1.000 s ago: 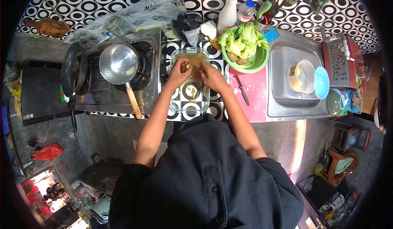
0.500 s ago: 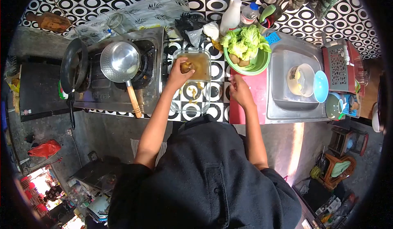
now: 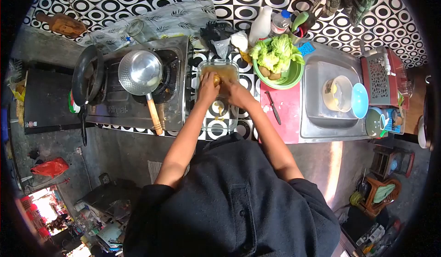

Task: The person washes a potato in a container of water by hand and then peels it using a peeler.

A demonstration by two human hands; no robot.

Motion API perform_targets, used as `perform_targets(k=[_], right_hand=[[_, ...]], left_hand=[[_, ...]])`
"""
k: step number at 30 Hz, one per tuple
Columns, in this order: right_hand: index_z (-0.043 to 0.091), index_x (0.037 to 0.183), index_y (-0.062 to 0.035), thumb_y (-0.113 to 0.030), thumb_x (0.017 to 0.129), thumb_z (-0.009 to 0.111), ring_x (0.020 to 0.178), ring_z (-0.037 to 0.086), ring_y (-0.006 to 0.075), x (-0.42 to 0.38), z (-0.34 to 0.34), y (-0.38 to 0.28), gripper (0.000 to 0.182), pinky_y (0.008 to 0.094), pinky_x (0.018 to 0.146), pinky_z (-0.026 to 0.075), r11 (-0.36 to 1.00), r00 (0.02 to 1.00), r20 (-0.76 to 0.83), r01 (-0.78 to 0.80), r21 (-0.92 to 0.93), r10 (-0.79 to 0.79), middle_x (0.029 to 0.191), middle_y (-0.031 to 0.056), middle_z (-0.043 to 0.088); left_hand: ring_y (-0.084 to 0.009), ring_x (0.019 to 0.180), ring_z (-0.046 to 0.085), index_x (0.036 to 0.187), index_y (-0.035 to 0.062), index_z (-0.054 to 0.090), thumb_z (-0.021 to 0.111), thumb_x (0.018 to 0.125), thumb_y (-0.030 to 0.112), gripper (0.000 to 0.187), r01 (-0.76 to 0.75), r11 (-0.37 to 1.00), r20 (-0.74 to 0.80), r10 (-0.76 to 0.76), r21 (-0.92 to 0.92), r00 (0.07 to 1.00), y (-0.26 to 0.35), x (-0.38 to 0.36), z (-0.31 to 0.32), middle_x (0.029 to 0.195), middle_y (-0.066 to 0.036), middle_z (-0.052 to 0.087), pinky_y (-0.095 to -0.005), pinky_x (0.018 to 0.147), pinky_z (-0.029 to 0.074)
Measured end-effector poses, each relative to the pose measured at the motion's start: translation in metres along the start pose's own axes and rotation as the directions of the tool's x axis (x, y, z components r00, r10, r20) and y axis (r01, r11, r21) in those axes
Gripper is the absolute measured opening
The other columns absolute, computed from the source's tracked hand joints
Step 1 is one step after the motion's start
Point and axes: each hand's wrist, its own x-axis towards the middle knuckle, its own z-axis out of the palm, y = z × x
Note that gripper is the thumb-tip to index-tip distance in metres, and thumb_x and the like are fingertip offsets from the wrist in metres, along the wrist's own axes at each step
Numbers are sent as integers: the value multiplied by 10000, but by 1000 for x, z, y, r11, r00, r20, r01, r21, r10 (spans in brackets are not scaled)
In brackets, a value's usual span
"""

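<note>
A potato (image 3: 217,79) with wet brown skin sits in the grip of my left hand (image 3: 209,89), over the murky brown water of a clear glass dish (image 3: 237,69). My right hand (image 3: 239,94) reaches into the same dish from the right, close beside the potato. Its fingertips are blurred and partly lost in the brown water, so their grip does not show. Scraps of peel (image 3: 219,112) lie at the near end of the dish. A small dark-handled knife (image 3: 273,107) rests on the red cutting board (image 3: 287,114).
Right of the dish stands a green bowl (image 3: 296,75) with lettuce (image 3: 278,54) and potatoes (image 3: 271,74). A metal sink (image 3: 314,114) holds a cream tub (image 3: 337,94) and a blue bowl (image 3: 360,100). On the left, a saucepan (image 3: 140,73) and a frying pan (image 3: 87,75) occupy the stove.
My right hand has moved left from above the cutting board into the glass dish, beside my left hand. The knife on the board is now uncovered. My left hand still holds the potato.
</note>
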Motion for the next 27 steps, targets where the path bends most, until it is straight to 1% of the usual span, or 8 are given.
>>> perform_targets(k=[4,7,10,16,19,20,23,27], right_hand=[[493,1232,87,-74,761,561,1066,562,492,25,21,3,502,475,947,480,997,998,-8,66,30,-65,1148,384,548],[478,1262,104,-87,772,542,1052,564,496,36,31,14,530,480,937,480,998,997,44,64,-13,-64,1112,391,572],[439,1325,120,-99,784,529,1041,568,501,41,41,22,590,486,933,476,1000,999,-22,31,-2,-31,1078,396,585],[325,1457,55,-66,750,539,1110,559,502,23,31,9,748,469,989,465,993,996,90,-24,119,13,1131,409,562],[288,1487,24,-56,739,540,1133,553,500,14,23,-3,794,462,1011,457,992,988,132,-95,82,83,1192,406,539],[281,1495,21,-65,751,530,1130,558,496,17,30,4,789,463,1008,456,997,995,94,-46,64,39,1244,403,515],[287,1487,43,-86,775,528,1127,560,497,28,28,3,762,463,1001,456,993,989,118,-101,53,94,1226,408,525],[289,1470,83,-128,813,539,1121,559,504,46,39,12,734,462,992,455,998,994,98,-46,-32,49,1194,409,544]], left_hand=[[-419,1115,501,1147,23,549,676,715,-81,462,-22,999,-20,23,28,1000,-3,3,-1,1164,-196,578,-466,966,431],[-412,1105,509,1141,16,547,676,721,-81,451,-29,999,-25,30,15,999,-3,1,0,1152,-192,591,-464,958,434],[-411,1111,507,1151,20,546,677,718,-82,464,-27,1000,-20,27,1,999,-5,1,2,1149,-192,598,-464,965,427],[-412,1130,513,1176,28,545,675,716,-84,491,-9,999,-34,7,-52,999,-10,-1,0,1155,-195,610,-463,979,425],[-415,1121,525,1170,25,545,684,723,-68,477,-22,999,-54,19,-42,998,-12,-2,3,1151,-200,612,-460,973,438],[-416,1123,525,1172,28,545,686,722,-67,481,-18,998,-55,15,-55,998,-12,-2,3,1153,-200,613,-460,974,438],[-418,1119,527,1172,30,545,687,719,-67,484,-35,998,-40,33,-60,999,-14,-2,0,1151,-202,614,-460,973,439],[-415,1109,530,1165,16,544,685,714,-70,480,-37,999,-26,36,-26,999,-18,0,4,1147,-199,613,-462,968,440]])
